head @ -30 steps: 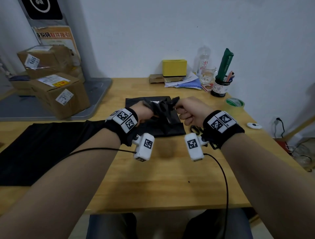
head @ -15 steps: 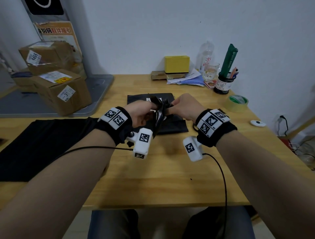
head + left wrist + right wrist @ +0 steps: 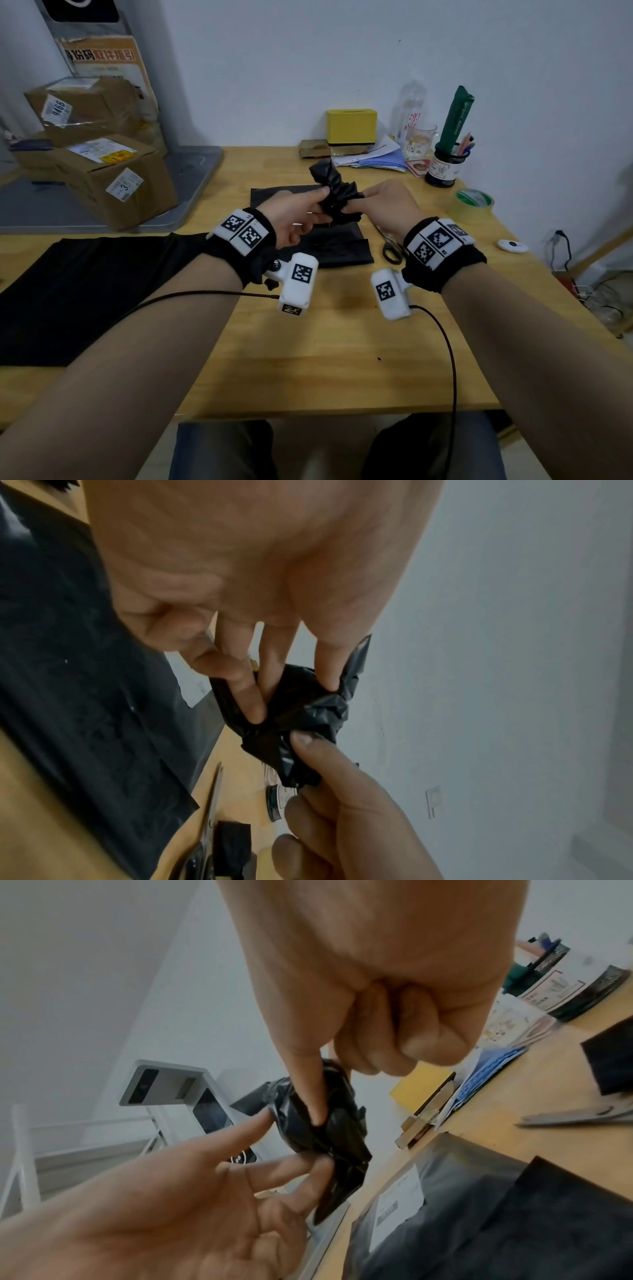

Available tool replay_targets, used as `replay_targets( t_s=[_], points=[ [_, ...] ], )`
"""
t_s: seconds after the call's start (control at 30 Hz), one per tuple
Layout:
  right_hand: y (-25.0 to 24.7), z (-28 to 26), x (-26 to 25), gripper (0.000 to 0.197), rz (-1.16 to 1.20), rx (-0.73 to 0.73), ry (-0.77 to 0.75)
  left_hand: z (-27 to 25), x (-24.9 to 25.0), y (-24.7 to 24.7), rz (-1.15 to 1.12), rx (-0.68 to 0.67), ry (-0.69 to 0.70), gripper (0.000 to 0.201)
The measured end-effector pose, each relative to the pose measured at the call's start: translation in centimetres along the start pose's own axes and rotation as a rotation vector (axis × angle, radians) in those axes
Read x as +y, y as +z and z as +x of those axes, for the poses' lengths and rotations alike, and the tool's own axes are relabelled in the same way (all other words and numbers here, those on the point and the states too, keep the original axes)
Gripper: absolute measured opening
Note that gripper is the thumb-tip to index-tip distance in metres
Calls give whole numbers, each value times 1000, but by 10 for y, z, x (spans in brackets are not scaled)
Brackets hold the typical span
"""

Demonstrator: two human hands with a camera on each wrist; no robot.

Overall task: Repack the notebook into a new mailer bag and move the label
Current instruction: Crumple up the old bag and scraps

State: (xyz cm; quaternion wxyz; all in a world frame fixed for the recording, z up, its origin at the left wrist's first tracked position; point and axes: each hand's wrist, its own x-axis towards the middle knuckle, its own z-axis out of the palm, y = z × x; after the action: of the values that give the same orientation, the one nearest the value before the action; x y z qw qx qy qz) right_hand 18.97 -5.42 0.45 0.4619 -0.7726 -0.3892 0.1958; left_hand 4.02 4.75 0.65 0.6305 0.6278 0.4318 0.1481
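Both hands wadding up a black scrap above the bench

The left hand (image 3: 294,219) and right hand (image 3: 383,205) each pinch the crumpled black plastic wad (image 3: 337,195), likely compacting waste. A flat black mailer bag (image 3: 329,246) with its white label (image 3: 399,1202) lies directly beneath; scissors (image 3: 390,246) rest just beside it. The notebook isn't visible.

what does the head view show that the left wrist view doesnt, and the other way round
Only the head view shows the cardboard boxes, yellow box, tape roll and the large black sheet on the table's left.

Only the left wrist view shows a close look at the left hand's fingertips pressing into the plastic, and a wall socket.

Both show the left hand and right hand pinching the crumpled black plastic, the flat black mailer bag and the scissors.
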Motion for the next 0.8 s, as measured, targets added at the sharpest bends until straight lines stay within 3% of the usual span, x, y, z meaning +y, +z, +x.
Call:
replay_targets(
  t_s=[0.17,0.27,0.4,0.47,0.6,0.67,0.8],
  points=[
    [-15,1,13,29,150,-195,77,8,1,19,-42,-68,7,38],
    [-28,2,23,16,221,-327,124,15,1,36,-94,-158,-10,34],
    [-45,8,37,17,99,-411,198,36,-6,59,-83,-59,10,34],
    [-59,13,41,18,27,-380,254,45,-7,67,-76,-4,12,31],
    [-100,29,62,24,-241,24,314,64,-7,66,-70,73,-11,29],
    [-107,35,76,37,-347,25,349,73,-9,63,-87,75,-30,30],
    [-93,43,90,57,-393,-144,401,81,-13,68,-63,66,-34,32]
  ],
)
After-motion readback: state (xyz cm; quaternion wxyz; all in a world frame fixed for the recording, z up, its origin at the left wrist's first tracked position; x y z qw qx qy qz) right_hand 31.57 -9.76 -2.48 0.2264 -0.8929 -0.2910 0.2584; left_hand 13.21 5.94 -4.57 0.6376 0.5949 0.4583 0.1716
